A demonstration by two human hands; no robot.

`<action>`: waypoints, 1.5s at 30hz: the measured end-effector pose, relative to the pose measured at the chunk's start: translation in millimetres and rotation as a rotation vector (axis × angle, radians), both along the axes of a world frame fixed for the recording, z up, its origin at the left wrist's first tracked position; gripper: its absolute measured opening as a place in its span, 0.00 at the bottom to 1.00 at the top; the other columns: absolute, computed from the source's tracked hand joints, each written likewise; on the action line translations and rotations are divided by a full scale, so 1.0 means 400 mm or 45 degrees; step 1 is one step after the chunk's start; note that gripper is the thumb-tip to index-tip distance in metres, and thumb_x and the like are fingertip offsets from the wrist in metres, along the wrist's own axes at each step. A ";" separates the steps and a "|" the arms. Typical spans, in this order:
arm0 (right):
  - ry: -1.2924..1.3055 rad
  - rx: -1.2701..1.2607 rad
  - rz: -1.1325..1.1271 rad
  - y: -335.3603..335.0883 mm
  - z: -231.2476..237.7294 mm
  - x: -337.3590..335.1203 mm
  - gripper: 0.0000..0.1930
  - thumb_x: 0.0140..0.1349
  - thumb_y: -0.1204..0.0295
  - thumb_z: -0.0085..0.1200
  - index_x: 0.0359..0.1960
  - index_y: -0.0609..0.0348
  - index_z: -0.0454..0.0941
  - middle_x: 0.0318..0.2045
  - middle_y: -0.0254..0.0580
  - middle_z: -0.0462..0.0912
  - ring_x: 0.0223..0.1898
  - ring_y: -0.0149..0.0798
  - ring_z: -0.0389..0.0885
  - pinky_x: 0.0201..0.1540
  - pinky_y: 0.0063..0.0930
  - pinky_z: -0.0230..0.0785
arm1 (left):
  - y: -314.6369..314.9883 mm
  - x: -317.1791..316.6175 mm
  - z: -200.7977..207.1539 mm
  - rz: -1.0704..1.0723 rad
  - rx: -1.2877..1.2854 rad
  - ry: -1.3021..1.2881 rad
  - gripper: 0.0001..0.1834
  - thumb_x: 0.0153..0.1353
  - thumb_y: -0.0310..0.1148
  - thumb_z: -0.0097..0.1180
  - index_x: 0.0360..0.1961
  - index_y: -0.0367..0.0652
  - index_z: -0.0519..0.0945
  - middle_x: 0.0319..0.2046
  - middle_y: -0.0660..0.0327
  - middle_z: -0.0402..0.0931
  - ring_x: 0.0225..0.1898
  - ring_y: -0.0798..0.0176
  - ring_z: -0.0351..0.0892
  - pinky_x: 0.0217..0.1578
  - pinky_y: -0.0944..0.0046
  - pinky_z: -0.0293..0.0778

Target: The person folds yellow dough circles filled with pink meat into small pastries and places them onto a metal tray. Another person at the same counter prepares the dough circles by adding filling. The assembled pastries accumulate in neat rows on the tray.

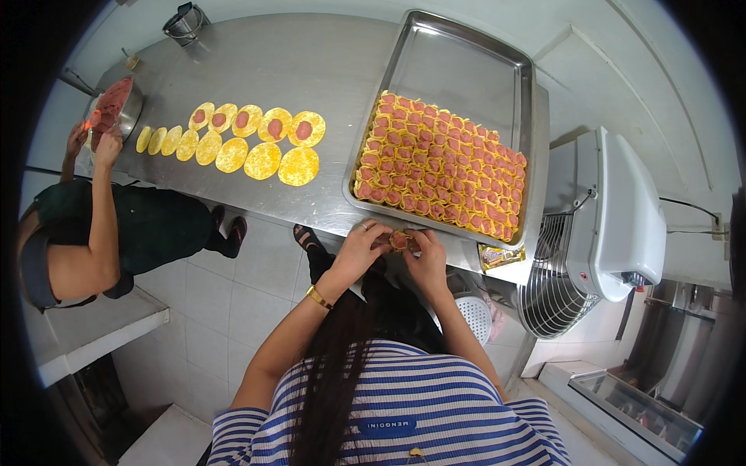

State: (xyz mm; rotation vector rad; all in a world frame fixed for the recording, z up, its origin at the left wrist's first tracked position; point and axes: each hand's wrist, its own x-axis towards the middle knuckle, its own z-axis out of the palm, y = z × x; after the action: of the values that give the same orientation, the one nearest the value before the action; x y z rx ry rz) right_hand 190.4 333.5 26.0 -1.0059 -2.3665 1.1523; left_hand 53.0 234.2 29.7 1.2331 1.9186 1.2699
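Observation:
Between my two hands, just off the table's near edge, is a meat dumpling [399, 241] with a yellow wrapper gathered around pink filling. The fingers of my left hand [365, 247] pinch it from one side, and those of my right hand [426, 256] close on it from the other. Just beyond them lies a large metal tray [365, 203], its nearer part packed with rows of similar open-topped dumplings [439, 167]. To the left, round yellow wrappers [263, 161] lie in two rows; the far row carries dabs of pink meat [304, 130].
At the table's [318, 58] left end a co-worker [124, 225] handles a metal bowl [132, 109] of pink meat. A small metal bucket [186, 25] stands at the far left. A yellow packet [497, 256] lies by the tray's near corner. A white mixer [622, 217] stands right.

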 end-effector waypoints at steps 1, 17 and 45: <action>0.000 -0.098 -0.024 -0.001 -0.003 -0.001 0.17 0.45 0.84 0.53 0.40 0.62 0.76 0.36 0.49 0.75 0.35 0.52 0.77 0.38 0.37 0.70 | 0.004 0.000 -0.002 -0.003 0.003 -0.039 0.14 0.48 0.22 0.61 0.37 0.37 0.75 0.32 0.53 0.75 0.35 0.54 0.79 0.34 0.62 0.77; 0.132 -0.035 0.050 0.015 -0.021 -0.008 0.21 0.44 0.84 0.53 0.44 0.61 0.75 0.36 0.48 0.76 0.36 0.48 0.77 0.38 0.35 0.71 | 0.011 -0.013 -0.019 -0.058 -0.150 -0.306 0.15 0.50 0.20 0.59 0.40 0.36 0.73 0.34 0.54 0.78 0.36 0.60 0.81 0.38 0.66 0.78; 0.258 -0.211 0.179 -0.013 0.113 -0.051 0.17 0.48 0.81 0.56 0.43 0.58 0.77 0.42 0.45 0.76 0.38 0.42 0.80 0.39 0.31 0.74 | -0.012 0.030 0.033 0.261 -0.020 -1.719 0.15 0.68 0.34 0.38 0.51 0.40 0.70 0.46 0.63 0.73 0.48 0.67 0.73 0.48 0.64 0.70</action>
State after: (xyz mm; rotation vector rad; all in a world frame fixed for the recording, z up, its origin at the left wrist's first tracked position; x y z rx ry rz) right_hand 169.9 328.1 71.1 -0.7407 -2.2390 1.4492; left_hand 64.9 229.6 43.0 -0.0191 1.0018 1.5457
